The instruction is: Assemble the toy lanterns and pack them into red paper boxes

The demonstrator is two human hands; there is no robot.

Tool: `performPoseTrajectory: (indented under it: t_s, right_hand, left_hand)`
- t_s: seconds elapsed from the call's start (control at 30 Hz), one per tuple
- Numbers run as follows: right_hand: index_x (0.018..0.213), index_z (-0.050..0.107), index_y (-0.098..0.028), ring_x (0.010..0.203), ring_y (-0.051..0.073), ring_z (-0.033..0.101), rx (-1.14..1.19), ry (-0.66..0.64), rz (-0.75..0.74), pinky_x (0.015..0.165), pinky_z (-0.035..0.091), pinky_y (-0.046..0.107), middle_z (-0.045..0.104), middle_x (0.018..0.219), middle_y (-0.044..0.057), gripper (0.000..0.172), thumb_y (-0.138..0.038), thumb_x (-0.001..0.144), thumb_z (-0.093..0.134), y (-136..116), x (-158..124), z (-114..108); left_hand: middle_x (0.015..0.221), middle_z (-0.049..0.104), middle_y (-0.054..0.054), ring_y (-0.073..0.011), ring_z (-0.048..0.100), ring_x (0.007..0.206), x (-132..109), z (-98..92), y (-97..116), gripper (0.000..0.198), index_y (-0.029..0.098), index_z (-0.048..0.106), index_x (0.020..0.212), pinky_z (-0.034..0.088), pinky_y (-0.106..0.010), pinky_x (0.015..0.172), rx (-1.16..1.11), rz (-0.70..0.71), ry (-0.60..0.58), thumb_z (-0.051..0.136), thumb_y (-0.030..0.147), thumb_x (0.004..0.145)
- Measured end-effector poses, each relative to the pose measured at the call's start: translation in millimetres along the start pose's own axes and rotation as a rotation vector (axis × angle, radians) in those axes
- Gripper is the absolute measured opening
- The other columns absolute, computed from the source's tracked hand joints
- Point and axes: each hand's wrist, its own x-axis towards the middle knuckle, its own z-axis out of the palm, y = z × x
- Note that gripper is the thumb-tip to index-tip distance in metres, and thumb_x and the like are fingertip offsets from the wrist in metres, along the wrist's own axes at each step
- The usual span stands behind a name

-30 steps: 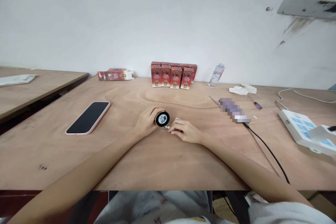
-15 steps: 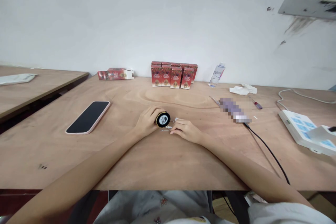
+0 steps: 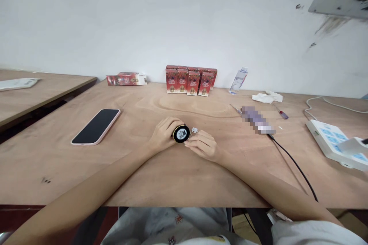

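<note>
My left hand is closed around a round black object with a gold rim. Its dark face, with a pale grey centre, is turned up toward me. Close on the right, my right hand has thumb and fingers pinched together at the object's edge. What those fingertips hold is too small to make out. A small white piece shows just above the right fingers, and I cannot tell whether it is attached to anything.
Several red printed boxes stand by the wall, an opened one lying left of them. A phone lies left. Rightward are a bottle, tissue, a screwdriver, a blurred cabled device and a power strip.
The round object has shifted slightly right and closer to my right hand. Small pale parts and thin wire seen between my hands are now mostly hidden. The view has shifted slightly.
</note>
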Motion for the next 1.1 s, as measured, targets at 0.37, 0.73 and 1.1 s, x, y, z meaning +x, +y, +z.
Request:
performPoseTrajectory:
  t_s: [0.37,0.73,1.1]
  right_hand:
    - [0.081,0.064,-0.018,0.065,0.013,0.053,-0.177,-0.026,0.026,0.060,0.040,0.027,0.065,0.072,0.002,0.005,-0.015,0.084,0.061,-3.1,7.1,-3.4]
    - [0.091,0.066,-0.021,0.069,0.015,0.053,-0.181,-0.187,0.232,0.065,0.040,0.031,0.061,0.081,0.007,0.018,-0.023,0.090,0.048,-6.3,1.9,-2.9]
    - [0.081,0.061,-0.017,0.083,0.020,0.051,-0.159,-0.346,0.498,0.075,0.040,0.033,0.063,0.083,0.007,0.019,-0.019,0.091,0.045,4.4,1.6,3.5]
  left_hand:
    - [0.097,0.065,-0.008,-0.0180,0.059,0.082,3.9,0.1,7.4,0.020,0.018,0.055,0.102,0.043,-0.030,0.070,0.045,0.089,-0.045,0.054,0.031,0.087]
    - [0.099,0.065,-0.009,-0.0193,0.060,0.088,1.6,0.2,4.4,0.021,0.019,0.056,0.104,0.044,-0.031,0.073,0.064,0.020,-0.101,0.053,0.030,0.086]
    - [0.098,0.064,-0.007,-0.0204,0.060,0.092,-0.8,-1.2,-6.6,0.026,0.019,0.054,0.104,0.047,-0.031,0.077,0.052,-0.142,-0.013,0.061,0.024,0.080]
